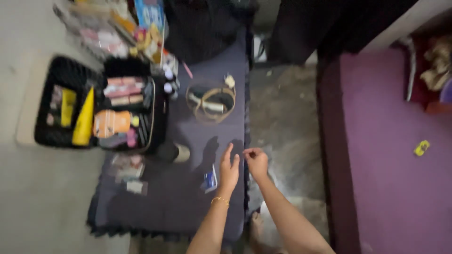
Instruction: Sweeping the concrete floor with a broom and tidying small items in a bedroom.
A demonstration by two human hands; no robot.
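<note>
- Head view looks down on a dark cloth-covered table (pixel 188 207) with both of the person's bare hands at its right edge.
- Left hand (pixel 229 168), a gold bangle (pixel 220 201) on its wrist, lies over the cloth with fingers spread and extended; nothing shows in its grasp.
- Right hand (pixel 256 161) sits just beside the left one, at the table's edge, thumb and forefinger pinched together; whatever they pinch is too small and blurred to make out.
- Small blue and white packet (pixel 210 180) lies on the cloth just left of the left hand, close to the wrist, not touched.
- Beyond the hands, further up the table, a tan belt (pixel 210 103) lies coiled in a loop, well apart from both hands.
- Left of the hands, a dark rounded object with a pale end (pixel 175 153) rests on the cloth; nearer the person, some flat clear packets (pixel 128 170) lie toward the table's left side.
- Far left of the hands, an open black cosmetic case (pixel 101 108) hangs partly off the table, filled with a yellow tube (pixel 84 121), an orange item (pixel 111 123) and other blurred pieces.
- At the far end, cluttered colourful packages (pixel 136 28) are stacked.
- To the right of the right hand, across a strip of grey floor (pixel 282 113), lies a purple mattress (pixel 391 164) bearing a small yellow object (pixel 421 147).
</note>
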